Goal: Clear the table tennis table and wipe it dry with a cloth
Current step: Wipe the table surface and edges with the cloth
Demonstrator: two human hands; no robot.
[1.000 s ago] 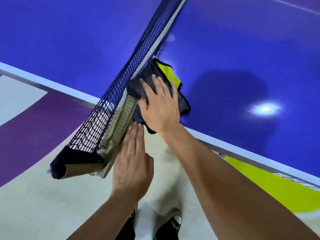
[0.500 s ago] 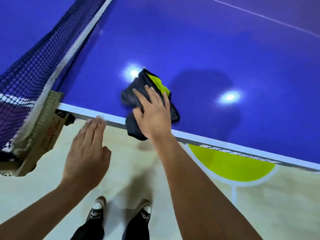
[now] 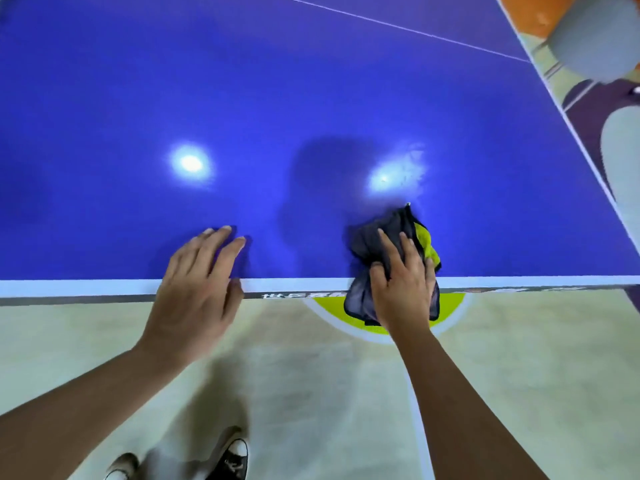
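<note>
The blue table tennis table (image 3: 311, 98) fills the upper part of the head view, its white near edge running across the middle. A dark grey and yellow-green cloth (image 3: 391, 237) lies bunched on that edge, part of it hanging over the side. My right hand (image 3: 403, 282) presses down on the cloth with fingers spread over it. My left hand (image 3: 197, 282) rests open on the table edge to the left, fingers apart on the blue surface, holding nothing. A faint streaky wet patch (image 3: 408, 164) shows just beyond the cloth.
Two bright lamp reflections (image 3: 190, 162) shine on the table top. A white centre line (image 3: 398, 27) crosses the far part. The table's end edge runs down the right side. Pale floor with a yellow-green circle (image 3: 450, 306) lies below, with my shoes (image 3: 228, 459) at the bottom.
The cloth and my right hand have slid right along the near edge, away from the net, which has left the view. My left hand has come up from below the edge onto the table.
</note>
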